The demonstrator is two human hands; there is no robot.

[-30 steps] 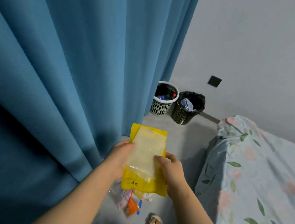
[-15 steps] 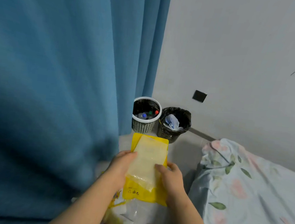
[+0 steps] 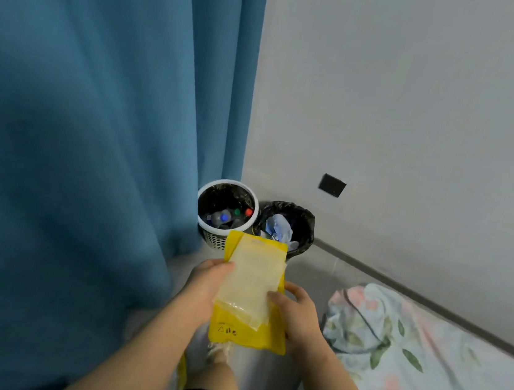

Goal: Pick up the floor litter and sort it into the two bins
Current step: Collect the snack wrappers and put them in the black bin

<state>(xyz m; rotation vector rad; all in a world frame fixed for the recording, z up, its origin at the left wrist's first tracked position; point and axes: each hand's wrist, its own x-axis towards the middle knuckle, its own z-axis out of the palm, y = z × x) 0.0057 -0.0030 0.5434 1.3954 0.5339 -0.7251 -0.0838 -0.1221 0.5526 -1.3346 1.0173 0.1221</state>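
Observation:
A flat yellow packet with a clear plastic sleeve (image 3: 250, 288) on top is held upright in front of me. My left hand (image 3: 205, 285) grips its left edge and my right hand (image 3: 295, 316) grips its right edge, thumb on the front. Just beyond the packet's top edge stand two bins in the corner. The white lattice bin (image 3: 211, 238) on the left holds bottles with coloured caps. The bin with the black liner (image 3: 306, 220) on the right holds crumpled blue and white litter.
A blue curtain (image 3: 87, 141) hangs along the whole left side, next to the white bin. A bed with a floral cover (image 3: 423, 361) fills the lower right. A narrow strip of grey floor (image 3: 304, 275) leads to the bins. My foot (image 3: 217, 352) is below the packet.
The bins have come closer and now sit just past the packet's top. The loose litter seen on the floor below my hands has left the view. Both hands keep the same hold.

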